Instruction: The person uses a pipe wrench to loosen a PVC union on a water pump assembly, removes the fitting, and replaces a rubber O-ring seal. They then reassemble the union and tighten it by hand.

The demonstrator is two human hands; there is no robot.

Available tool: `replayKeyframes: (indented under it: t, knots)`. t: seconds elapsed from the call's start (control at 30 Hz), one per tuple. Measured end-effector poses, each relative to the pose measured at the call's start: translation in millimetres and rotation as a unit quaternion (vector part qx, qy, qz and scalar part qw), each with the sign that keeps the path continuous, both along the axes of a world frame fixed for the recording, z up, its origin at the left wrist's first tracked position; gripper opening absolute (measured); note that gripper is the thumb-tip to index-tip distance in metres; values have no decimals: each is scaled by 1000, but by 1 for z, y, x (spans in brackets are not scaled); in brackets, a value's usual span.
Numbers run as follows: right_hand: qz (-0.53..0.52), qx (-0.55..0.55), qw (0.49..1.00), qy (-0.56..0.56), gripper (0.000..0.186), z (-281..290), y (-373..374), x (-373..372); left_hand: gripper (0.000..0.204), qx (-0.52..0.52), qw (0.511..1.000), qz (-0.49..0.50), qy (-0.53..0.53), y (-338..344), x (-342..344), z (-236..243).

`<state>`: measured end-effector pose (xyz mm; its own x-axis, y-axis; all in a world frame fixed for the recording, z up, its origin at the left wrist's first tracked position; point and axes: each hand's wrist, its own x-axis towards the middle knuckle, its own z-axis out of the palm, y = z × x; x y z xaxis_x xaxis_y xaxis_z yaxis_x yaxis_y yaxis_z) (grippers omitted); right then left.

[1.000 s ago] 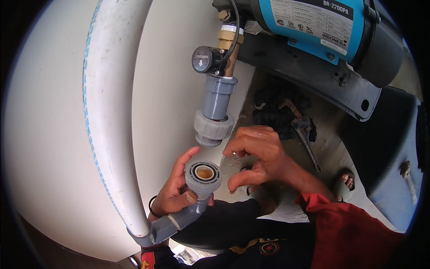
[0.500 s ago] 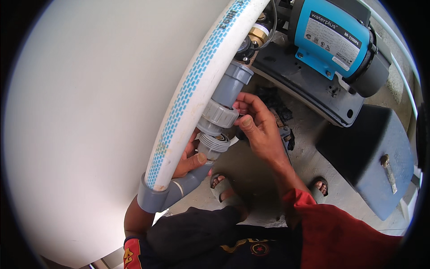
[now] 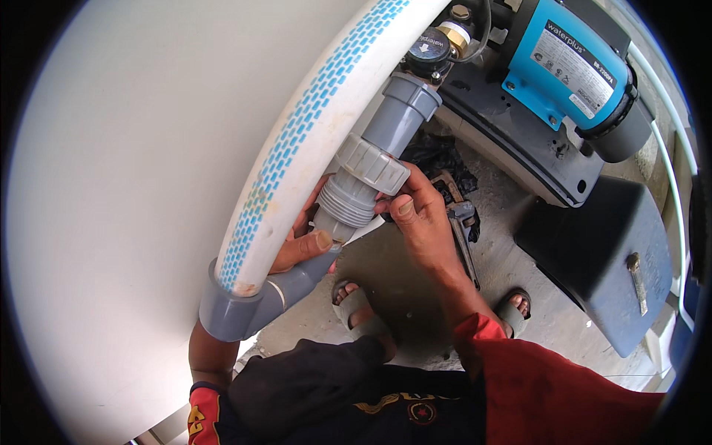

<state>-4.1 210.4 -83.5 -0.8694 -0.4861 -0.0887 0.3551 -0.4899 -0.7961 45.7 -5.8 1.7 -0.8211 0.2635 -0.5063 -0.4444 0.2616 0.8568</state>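
A grey plastic pipe union joins two pipe parts beside the white tank. Its ribbed union nut (image 3: 372, 165) sits up on the upper grey pipe (image 3: 397, 122). Below it, the threaded fitting (image 3: 347, 196) lines up with the upper part, threads exposed. My left hand (image 3: 300, 251) is closed round the lower end of that fitting, thumb in front, most fingers hidden behind the pipes. Curled at the union's right side, my right hand (image 3: 424, 222) has its fingertips against the nut and threaded part. A grey elbow pipe (image 3: 293, 285) continues down from the fitting.
A thick white hose (image 3: 297, 141) with blue dashes runs past the union into a grey socket (image 3: 226, 304). The white tank (image 3: 133, 185) fills the left. At right are a blue pump motor (image 3: 567, 63), a dark cover (image 3: 601, 252) and a pipe wrench (image 3: 463, 230) on the floor.
The threaded fitting has come up into line with the upper part, closing the gap between them. The nut now sits higher, away from the threads. Both hands remain at the union.
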Motion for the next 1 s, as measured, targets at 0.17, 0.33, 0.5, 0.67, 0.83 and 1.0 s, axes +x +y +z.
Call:
replayKeyframes:
  t: [0.17,0.33,0.5,0.67,0.83,1.0]
  knots:
    - [-66,-49,996,-39,78,16,-7,-5,101,-9,998,23,-52,9,-1,8]
    - [-88,-54,994,-33,62,33,-11,-22,105,46,995,-6,-91,18,-10,23]
    - [-136,-90,984,-70,46,33,-14,-31,108,1,997,-35,64,34,-10,24]
    - [-116,-122,985,-47,59,15,-13,-35,109,26,999,-36,7,13,-2,15]
    - [-53,-107,989,-88,83,1,-13,-14,103,-26,1000,13,4,-3,12,-5]
    - [43,-140,984,-97,70,0,-18,1,100,31,999,18,22,0,9,-4]
